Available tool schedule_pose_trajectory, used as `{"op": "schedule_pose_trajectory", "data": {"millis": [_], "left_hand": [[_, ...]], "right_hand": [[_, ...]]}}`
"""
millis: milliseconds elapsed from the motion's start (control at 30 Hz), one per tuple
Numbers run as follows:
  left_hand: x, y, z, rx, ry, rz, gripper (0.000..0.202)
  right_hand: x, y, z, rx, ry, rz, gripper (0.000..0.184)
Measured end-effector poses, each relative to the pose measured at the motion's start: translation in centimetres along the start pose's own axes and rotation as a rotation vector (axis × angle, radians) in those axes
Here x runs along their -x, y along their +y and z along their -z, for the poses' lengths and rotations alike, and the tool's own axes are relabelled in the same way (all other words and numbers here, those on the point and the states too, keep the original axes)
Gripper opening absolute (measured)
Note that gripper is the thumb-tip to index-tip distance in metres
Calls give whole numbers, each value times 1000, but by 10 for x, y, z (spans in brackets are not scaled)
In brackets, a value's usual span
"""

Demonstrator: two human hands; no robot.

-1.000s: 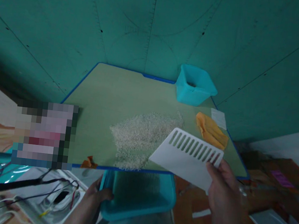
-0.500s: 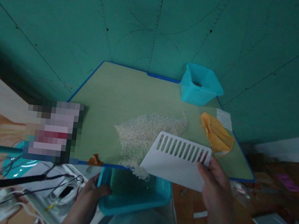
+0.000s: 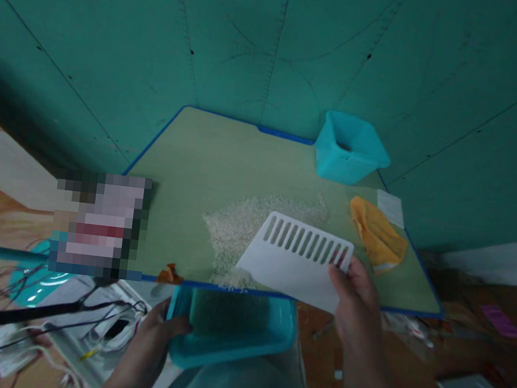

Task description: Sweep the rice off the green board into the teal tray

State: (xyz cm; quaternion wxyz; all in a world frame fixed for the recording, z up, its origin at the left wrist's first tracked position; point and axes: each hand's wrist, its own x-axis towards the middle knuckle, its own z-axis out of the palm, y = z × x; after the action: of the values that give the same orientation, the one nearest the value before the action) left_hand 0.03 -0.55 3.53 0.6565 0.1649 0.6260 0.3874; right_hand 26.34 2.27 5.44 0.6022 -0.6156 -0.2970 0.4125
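Head view: I watched from just behind the person, looking down over the front edge of a small table.
scraper (image 3: 295, 260): a flat white plastic blade with a row of slots along its far edge. It was tilted, with its lower left corner down at the near side of the rice by the table's front edge.
right hand (image 3: 357, 292): closed on the scraper's right end, thumb lying on top beside the last slots.
rice (image 3: 235, 232): a loose pale heap spread on the table, widest in the middle and thinning to a trail at the far right. Its near tip reached the front edge.
tray (image 3: 233, 331): a shallow teal tray held below the table's front edge, right under the near tip of the rice. Its floor was too dim to read.
left hand (image 3: 152, 344): gripping the tray's left rim, thumb hooked over it.
table (image 3: 197, 162): a green top with a blue border, set against a teal wall (image 3: 116, 47).
tub (image 3: 350, 148): a teal square tub standing at the far right corner.
cloth (image 3: 377, 235): orange and crumpled, lying right of the rice, well apart from the scraper.
paper slip (image 3: 390, 208): white, just beyond the cloth.
scrap (image 3: 169, 274): a small orange piece on the front edge, left of the tray.
cables (image 3: 85, 324): a tangle on the floor, lower left.
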Motion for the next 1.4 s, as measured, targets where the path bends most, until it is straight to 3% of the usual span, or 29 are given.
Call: {"op": "schedule_pose_trajectory", "data": {"millis": [133, 333, 500, 700, 867, 1033, 1400], "left_hand": [[0, -2, 7, -2, -8, 7, 22], [-5, -8, 12, -5, -54, -8, 23], [-3, -2, 7, 4, -32, 12, 27], [-1, -2, 12, 24, 8, 1, 24], [-8, -8, 21, 31, -27, -15, 21], [-10, -10, 23, 36, -21, -17, 21], [-7, -12, 25, 33, -17, -34, 24]], "right_hand": [[7, -4, -2, -19, -52, -34, 34], [0, -7, 7, 9, -24, -2, 30], [-13, 2, -8, 29, -3, 90, 29], [-12, 6, -28, 10, -121, 57, 26], [-8, 1, -24, 32, -194, 32, 24], [-14, -1, -22, -7, -122, 59, 26], [-17, 3, -59, 36, -285, 95, 14]]}}
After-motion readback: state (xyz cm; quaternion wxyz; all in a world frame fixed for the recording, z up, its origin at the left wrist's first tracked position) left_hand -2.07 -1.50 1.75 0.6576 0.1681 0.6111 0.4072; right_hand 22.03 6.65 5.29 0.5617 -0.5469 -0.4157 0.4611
